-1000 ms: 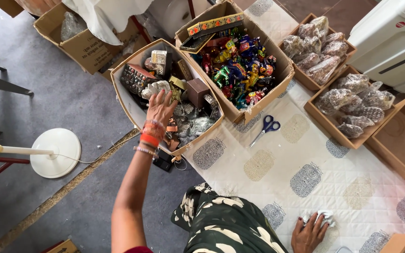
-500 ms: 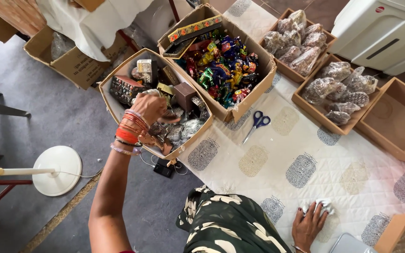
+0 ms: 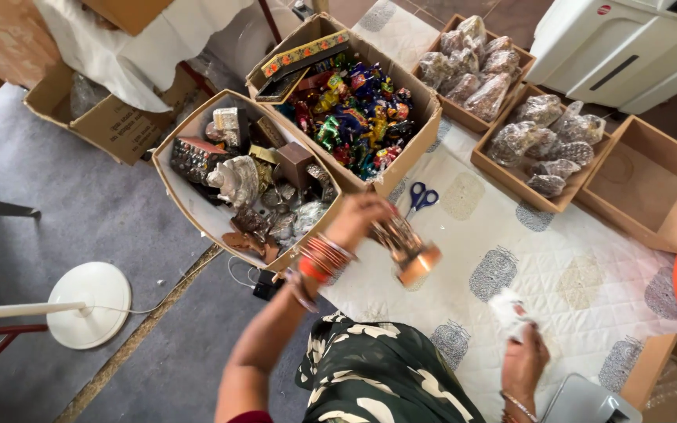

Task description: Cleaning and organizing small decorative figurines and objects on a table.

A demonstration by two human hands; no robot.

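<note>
My left hand (image 3: 360, 219), with red and gold bangles on the wrist, grips a small copper-coloured metal item (image 3: 407, 252) and holds it above the white patterned mat (image 3: 581, 274). It is blurred by motion. Just behind it sits a cardboard box of assorted metal items (image 3: 248, 184). My right hand (image 3: 523, 356) is low at the right, closed around a crumpled white cloth (image 3: 508, 309) above the mat.
A box of colourful wrapped items (image 3: 350, 110) stands behind, with blue-handled scissors (image 3: 420, 197) in front of it. Two trays of plastic-wrapped bundles (image 3: 542, 137) and an empty box (image 3: 644, 184) lie right. A white fan base (image 3: 89, 304) stands left. A white appliance (image 3: 628, 43) is top right.
My left hand has come out of the box of metal items holding the copper-coloured item and moved right over the mat. My right hand lifted the white cloth off the mat.
</note>
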